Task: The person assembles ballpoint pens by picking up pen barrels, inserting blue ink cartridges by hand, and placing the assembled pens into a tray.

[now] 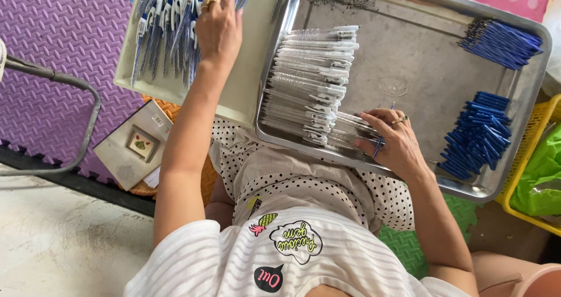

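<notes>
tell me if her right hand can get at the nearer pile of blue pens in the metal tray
Probably yes: the right hand rests in the metal tray, the nearer pile of blue pens beside it with bare tray between.

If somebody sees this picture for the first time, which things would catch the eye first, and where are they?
Probably the metal tray on the person's lap, with a row of clear pen sleeves at its left and two heaps of blue pens at its right. The right hand rests on the sleeves and holds one blue pen. The left hand reaches into a pale box of packed pens, over a purple foam mat.
</notes>
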